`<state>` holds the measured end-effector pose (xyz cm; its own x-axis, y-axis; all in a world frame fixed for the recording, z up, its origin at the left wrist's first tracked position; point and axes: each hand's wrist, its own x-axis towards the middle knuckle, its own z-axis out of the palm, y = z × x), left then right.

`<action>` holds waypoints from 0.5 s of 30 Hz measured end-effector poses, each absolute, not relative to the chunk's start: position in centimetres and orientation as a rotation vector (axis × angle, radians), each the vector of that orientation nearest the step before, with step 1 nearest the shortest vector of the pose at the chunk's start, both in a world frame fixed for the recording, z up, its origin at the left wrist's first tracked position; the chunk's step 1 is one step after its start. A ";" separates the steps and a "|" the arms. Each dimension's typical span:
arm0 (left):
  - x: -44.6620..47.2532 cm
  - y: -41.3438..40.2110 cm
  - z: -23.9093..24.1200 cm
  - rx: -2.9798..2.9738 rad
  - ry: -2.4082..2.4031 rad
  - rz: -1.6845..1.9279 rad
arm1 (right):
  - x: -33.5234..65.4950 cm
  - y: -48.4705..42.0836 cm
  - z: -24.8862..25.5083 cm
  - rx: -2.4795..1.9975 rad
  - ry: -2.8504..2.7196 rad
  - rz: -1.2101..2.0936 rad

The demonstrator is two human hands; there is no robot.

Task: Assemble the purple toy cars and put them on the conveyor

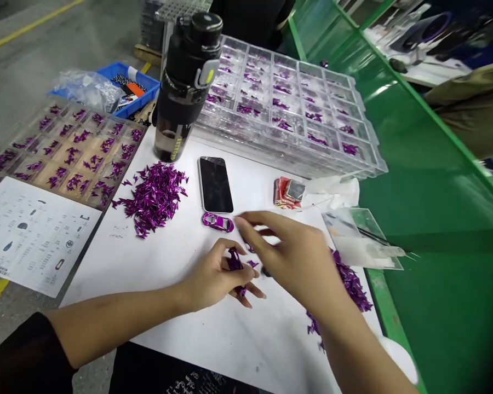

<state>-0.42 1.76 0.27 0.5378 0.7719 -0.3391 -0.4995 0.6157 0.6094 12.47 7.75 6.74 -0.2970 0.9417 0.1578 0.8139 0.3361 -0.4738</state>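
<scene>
My left hand [217, 273] grips a dark purple toy car [236, 268] between thumb and fingers, low over the white table top [148, 306]. Higher and to the right, my right hand [291, 246] has thumb and forefinger pinched together; whatever is between the tips is hidden. Just left of those fingertips lies a purple car shell [217, 222], below a phone [216, 185]. A small purple pointed piece [252, 264] rests between my two hands. Left of the phone is a heap of purple pointed pieces [154, 197], and a second heap [351, 282] is partly hidden behind my right forearm.
A clear divided box [287, 137] of purple parts stands at the back, beside a tall black bottle [184, 87]. To the left are another divided tray [74, 148] and a printed sheet [36, 230]. A green panel [435, 230] borders the right side. A person stands behind.
</scene>
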 end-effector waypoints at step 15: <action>-1.4 1.5 0.3 0.585 0.626 0.684 | 1.8 14.3 5.9 -1.714 -2.549 0.617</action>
